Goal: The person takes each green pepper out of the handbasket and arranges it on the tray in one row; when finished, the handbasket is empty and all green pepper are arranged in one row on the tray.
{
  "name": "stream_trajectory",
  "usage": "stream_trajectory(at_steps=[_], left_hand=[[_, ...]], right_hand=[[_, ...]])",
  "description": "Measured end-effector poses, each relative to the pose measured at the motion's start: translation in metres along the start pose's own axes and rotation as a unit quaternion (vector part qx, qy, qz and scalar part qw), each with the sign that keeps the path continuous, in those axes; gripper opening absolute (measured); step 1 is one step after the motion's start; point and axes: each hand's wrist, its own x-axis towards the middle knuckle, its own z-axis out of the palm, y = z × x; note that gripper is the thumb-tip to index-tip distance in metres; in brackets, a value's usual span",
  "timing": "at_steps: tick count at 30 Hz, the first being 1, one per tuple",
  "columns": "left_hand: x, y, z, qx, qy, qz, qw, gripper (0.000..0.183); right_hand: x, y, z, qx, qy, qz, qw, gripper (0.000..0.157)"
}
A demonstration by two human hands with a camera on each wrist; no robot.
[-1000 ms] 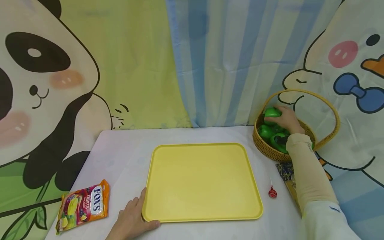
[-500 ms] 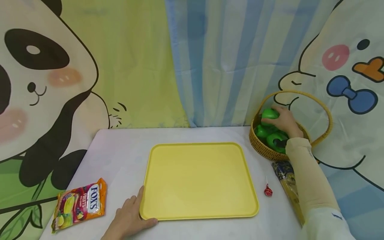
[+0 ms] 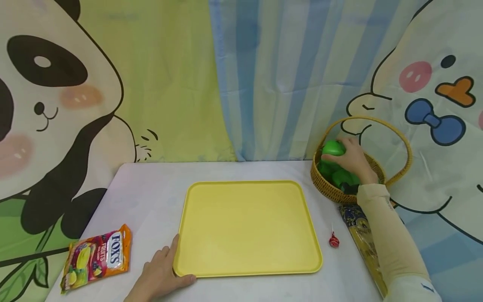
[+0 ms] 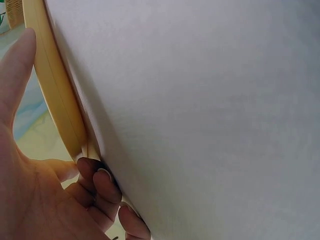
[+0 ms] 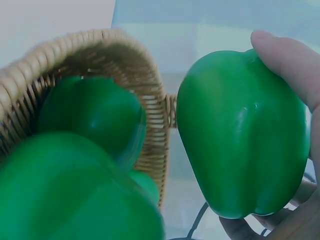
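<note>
My right hand (image 3: pixel 354 158) grips a green bell pepper (image 3: pixel 333 148) at the far right. In the right wrist view that bell pepper (image 5: pixel 240 135) is held between thumb and fingers, apart from the other peppers (image 5: pixel 92 117). Those lie in a wicker basket (image 3: pixel 325 189), partly hidden by my hand and wrist in the head view. My left hand (image 3: pixel 158 268) rests at the near left corner of a yellow tray (image 3: pixel 247 226), one finger along its side and the thumb along its front edge. The left wrist view shows the tray's rim (image 4: pixel 55 75) against the hand.
An arched handle (image 3: pixel 407 155) rises over the basket. Below it lies a gold and dark packet (image 3: pixel 362 237), partly under my sleeve. A red lollipop (image 3: pixel 333 240) lies between packet and tray. At the left is a Fox's candy bag (image 3: pixel 96 259). A patterned curtain (image 3: pixel 264 79) hangs behind.
My right hand has drawn slightly nearer with the bell pepper in its grip. The head view has shifted a little. My left hand stays at the tray's corner.
</note>
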Motion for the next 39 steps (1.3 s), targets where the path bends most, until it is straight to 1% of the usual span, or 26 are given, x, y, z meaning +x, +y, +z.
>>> stream_trajectory(at_steps=[7,12,15,20,23,29,35,39], left_hand=[[-0.001,-0.002,0.000,0.003,0.007,0.011,0.9999,0.141],[0.001,-0.001,0.000,0.007,0.002,0.007,0.9999,0.142],[0.001,-0.001,0.000,0.006,0.003,0.011,0.9999,0.142],[0.002,-0.001,0.000,-0.003,-0.009,0.006,0.9999,0.142],[0.002,-0.001,-0.001,-0.003,-0.014,0.002,0.9999,0.142],[0.003,0.001,-0.002,-0.001,-0.018,-0.004,0.9998,0.144],[0.003,0.001,-0.002,-0.006,-0.028,-0.010,0.9995,0.145],[0.003,0.001,-0.002,-0.003,-0.023,-0.003,0.9997,0.143]], right_hand=[[-0.015,-0.014,0.004,0.014,0.022,-0.024,0.999,0.094],[-0.027,-0.026,0.008,0.015,0.046,-0.051,0.998,0.088],[-0.033,-0.035,0.010,0.017,0.055,-0.064,0.996,0.085],[-0.039,-0.049,0.015,0.024,0.068,-0.092,0.993,0.081],[-0.043,-0.057,0.021,0.038,0.077,-0.105,0.991,0.079],[-0.054,-0.072,0.036,0.081,0.089,-0.120,0.985,0.076],[-0.062,-0.078,0.060,0.127,0.099,-0.133,0.978,0.072],[-0.071,-0.082,0.076,0.159,0.095,-0.131,0.974,0.072]])
